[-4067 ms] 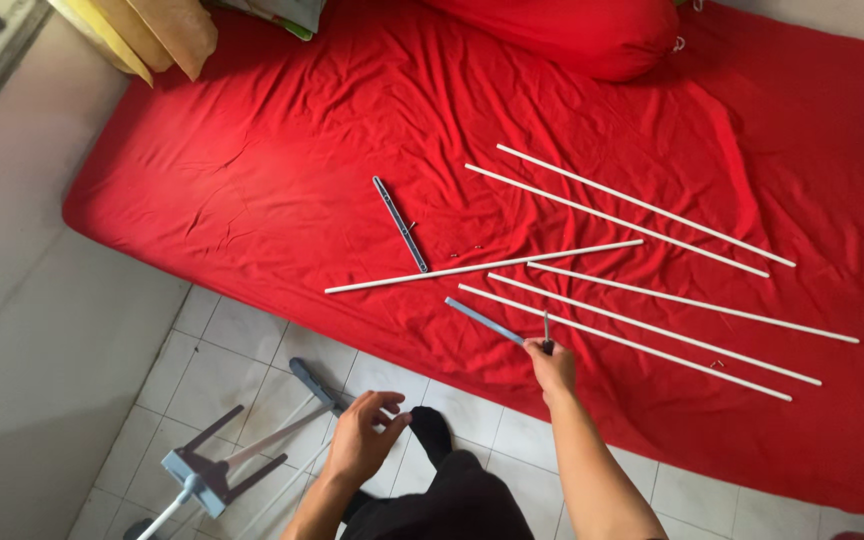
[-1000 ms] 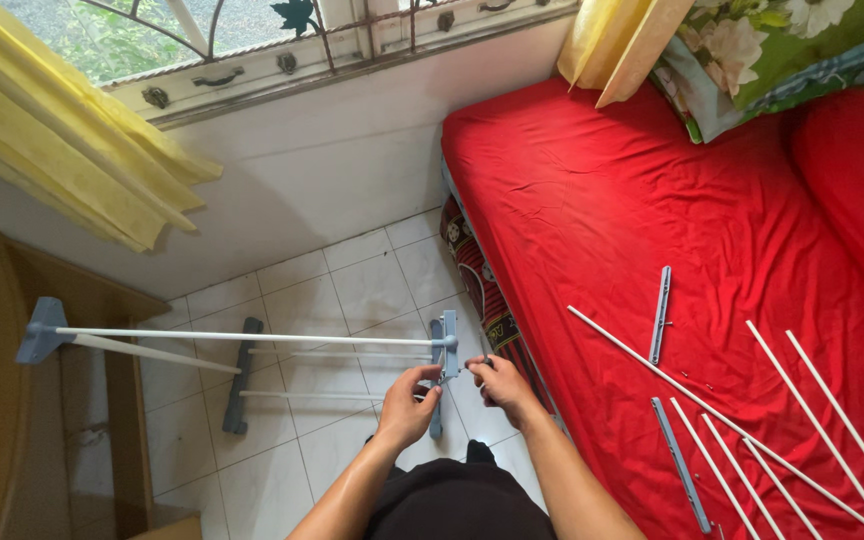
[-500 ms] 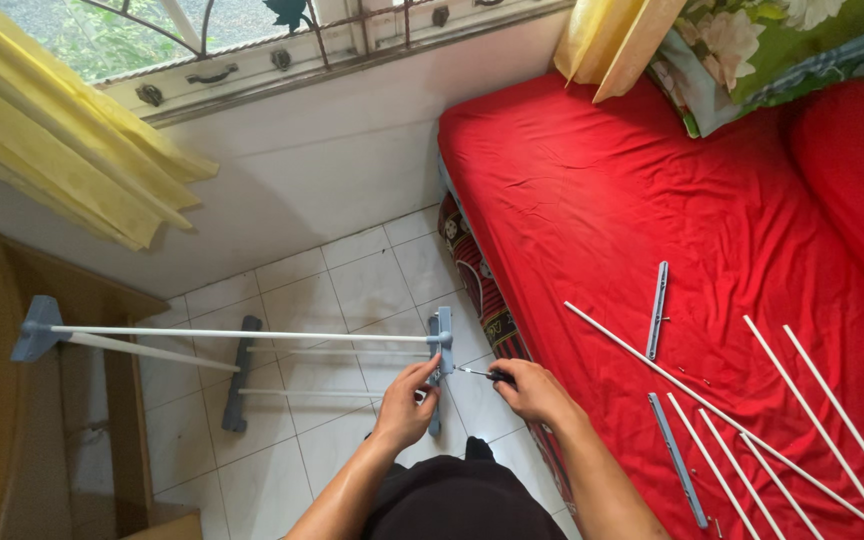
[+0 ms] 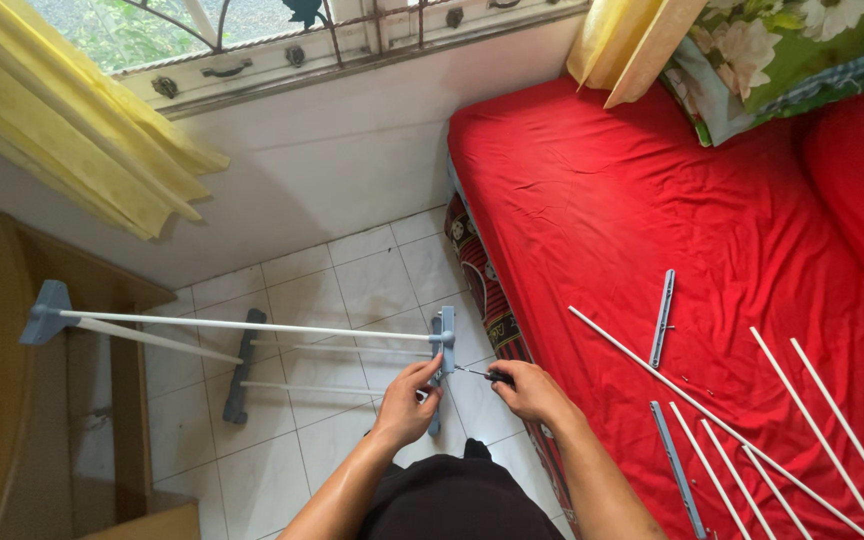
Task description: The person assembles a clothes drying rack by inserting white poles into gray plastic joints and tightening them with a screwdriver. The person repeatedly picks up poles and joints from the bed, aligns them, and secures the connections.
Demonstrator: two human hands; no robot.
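Over the tiled floor, left hand [image 4: 407, 405] clamped on the grey bracket [image 4: 443, 355] of the rod frame; right hand [image 4: 530, 392] pinching a screwdriver [image 4: 482, 374] — tip now closer to the bracket than a moment ago, nearly seated. Beside, on the red mattress [image 4: 592, 200] — loose white rods [image 4: 712, 425], spare grey bars [image 4: 662, 318].

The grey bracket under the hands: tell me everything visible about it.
The grey bracket is a narrow, plastic-looking bar standing roughly upright over the tiled floor. White rods run leftward from it to another grey end piece. The left hand grips its lower part; the right hand points a small screwdriver at it.
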